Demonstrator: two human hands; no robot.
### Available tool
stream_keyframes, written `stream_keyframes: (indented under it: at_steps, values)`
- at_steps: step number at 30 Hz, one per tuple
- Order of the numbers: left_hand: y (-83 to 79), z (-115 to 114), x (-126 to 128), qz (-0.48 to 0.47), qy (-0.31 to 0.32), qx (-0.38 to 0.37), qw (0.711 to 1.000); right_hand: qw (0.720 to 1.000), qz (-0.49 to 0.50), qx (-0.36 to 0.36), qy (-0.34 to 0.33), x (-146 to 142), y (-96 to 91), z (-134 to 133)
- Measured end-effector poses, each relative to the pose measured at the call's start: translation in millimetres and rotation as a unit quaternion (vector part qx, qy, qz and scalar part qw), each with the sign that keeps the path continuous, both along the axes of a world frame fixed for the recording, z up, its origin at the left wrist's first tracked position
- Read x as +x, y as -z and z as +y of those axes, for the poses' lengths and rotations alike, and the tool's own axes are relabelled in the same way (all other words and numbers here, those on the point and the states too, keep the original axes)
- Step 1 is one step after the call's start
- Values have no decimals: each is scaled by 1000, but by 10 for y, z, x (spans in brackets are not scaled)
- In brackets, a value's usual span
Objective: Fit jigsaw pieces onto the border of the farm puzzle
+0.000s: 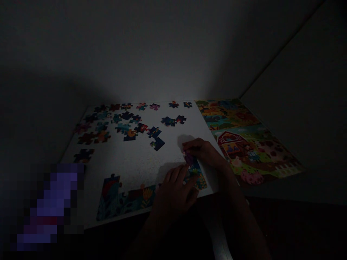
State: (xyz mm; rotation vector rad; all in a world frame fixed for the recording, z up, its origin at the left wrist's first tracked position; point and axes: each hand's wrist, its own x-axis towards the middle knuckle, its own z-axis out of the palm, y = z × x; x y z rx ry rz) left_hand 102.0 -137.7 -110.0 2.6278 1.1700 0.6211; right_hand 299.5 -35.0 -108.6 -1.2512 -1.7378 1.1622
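In dim light, my right hand (203, 151) pinches a purple puzzle piece (189, 158) at the top of the joined right-hand column (201, 180). My left hand (175, 187) lies over the joined bottom strip, fingers stretched out, with the thumb towards that column. Part of the strip is hidden beneath this hand. To its left, the joined strip (130, 200) shows dark blue leaves and an orange plant, and a red-and-blue corner piece (111, 186) rises at its end.
Several loose puzzle pieces (130, 134) lie across the upper left of the white table (135, 162). At the right are two picture sheets, a jungle scene (223, 113) and a farm scene (257, 155). A wall (151, 72) stands behind. A blurred purple shape (51, 202) is at lower left.
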Motion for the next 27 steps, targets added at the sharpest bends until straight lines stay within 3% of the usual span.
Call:
stream_keyframes:
  at_steps: [7, 16, 27]
  values:
    - [-11, 5, 1, 8, 0, 0, 1000, 1000, -14, 6, -7, 8, -40, -9]
    - [-1, 2, 2, 7, 0, 4, 1000, 996, -53, 28, -72, 39, -156, -10]
    - [-24, 0, -7, 7, -4, 5, 1000, 985, -108, 59, -117, 117, -81, 8]
